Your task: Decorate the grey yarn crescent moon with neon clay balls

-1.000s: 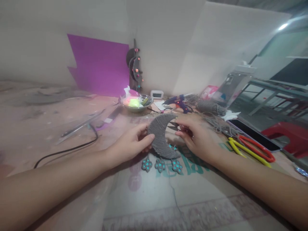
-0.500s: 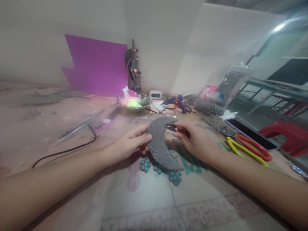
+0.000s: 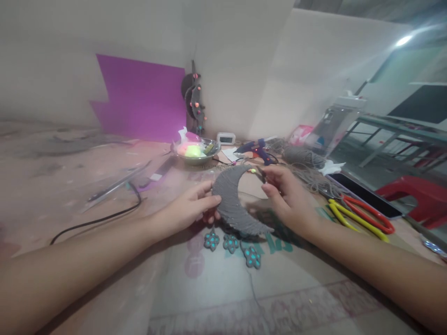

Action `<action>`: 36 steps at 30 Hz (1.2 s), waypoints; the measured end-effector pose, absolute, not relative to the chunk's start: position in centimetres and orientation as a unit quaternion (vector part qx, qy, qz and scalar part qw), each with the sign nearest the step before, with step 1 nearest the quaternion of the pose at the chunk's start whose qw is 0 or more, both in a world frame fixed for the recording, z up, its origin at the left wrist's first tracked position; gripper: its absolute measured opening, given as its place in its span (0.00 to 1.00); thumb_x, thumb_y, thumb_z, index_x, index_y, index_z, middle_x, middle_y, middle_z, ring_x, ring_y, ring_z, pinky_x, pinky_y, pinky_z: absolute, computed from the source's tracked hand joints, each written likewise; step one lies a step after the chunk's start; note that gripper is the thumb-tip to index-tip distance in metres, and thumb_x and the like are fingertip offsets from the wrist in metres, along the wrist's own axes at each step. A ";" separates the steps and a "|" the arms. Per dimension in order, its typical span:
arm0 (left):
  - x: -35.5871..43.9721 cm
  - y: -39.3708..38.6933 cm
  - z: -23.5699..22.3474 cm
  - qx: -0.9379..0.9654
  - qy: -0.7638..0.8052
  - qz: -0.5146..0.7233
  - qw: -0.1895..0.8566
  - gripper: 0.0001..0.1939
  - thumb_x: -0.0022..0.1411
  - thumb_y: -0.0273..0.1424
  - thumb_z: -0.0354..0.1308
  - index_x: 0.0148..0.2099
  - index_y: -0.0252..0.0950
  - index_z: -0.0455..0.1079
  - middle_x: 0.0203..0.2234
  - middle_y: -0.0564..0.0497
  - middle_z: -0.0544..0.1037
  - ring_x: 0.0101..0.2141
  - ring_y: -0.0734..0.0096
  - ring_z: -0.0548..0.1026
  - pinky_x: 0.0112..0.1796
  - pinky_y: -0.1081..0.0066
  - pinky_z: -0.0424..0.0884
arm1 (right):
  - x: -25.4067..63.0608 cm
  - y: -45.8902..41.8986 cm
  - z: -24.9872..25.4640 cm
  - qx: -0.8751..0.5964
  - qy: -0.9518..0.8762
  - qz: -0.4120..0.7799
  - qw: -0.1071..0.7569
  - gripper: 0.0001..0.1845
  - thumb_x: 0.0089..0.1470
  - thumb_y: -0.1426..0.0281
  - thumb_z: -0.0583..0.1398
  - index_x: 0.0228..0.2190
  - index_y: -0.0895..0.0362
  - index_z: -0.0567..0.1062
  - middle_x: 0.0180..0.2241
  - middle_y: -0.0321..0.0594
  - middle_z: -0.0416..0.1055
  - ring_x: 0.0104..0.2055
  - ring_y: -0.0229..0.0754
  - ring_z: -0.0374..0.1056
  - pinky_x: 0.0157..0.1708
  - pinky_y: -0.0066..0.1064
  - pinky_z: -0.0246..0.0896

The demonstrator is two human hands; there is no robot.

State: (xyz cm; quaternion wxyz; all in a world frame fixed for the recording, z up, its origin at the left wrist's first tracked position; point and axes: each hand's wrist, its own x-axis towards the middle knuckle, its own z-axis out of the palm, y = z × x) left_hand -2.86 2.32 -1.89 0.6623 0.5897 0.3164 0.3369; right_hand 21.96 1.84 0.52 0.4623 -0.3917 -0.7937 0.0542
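Note:
A crescent moon wrapped in grey yarn [image 3: 228,200] is held above the table, its outer curve between the thumb and fingers of my left hand [image 3: 197,204]. Near its upper tip, my right hand [image 3: 284,190] pinches a small dark piece [image 3: 260,175] whose kind I cannot make out. A yellow-green bead [image 3: 253,170] shows beside that tip. Below the crescent are three grey flowers with turquoise spots: a left flower [image 3: 211,241], a middle flower [image 3: 230,243] and a right flower [image 3: 252,257].
Behind stand a glass bowl [image 3: 197,159] of bright clay packs, a small digital clock [image 3: 226,138] and a glue gun [image 3: 256,150]. Grey yarn [image 3: 302,156], a phone [image 3: 365,194] and red-and-yellow-handled scissors [image 3: 366,214] lie right. A black cable [image 3: 98,218] crosses the left side.
My right hand has shifted right, slightly away from the crescent's inner edge, with the dark piece in its fingers. The crescent has turned a little, its lower tip moving right and up, uncovering more of the flowers.

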 end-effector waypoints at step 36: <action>-2.8 2.3 -1.5 0.703 0.331 0.420 0.469 0.16 0.70 0.44 0.48 0.38 0.36 0.63 0.22 0.57 0.63 0.21 0.77 0.62 0.22 0.75 0.60 | 21.9 1.7 0.2 -0.265 -0.933 0.022 0.241 0.20 0.68 0.60 0.49 0.46 0.60 0.73 0.34 0.44 0.72 0.35 0.43 0.67 0.35 0.33 0.58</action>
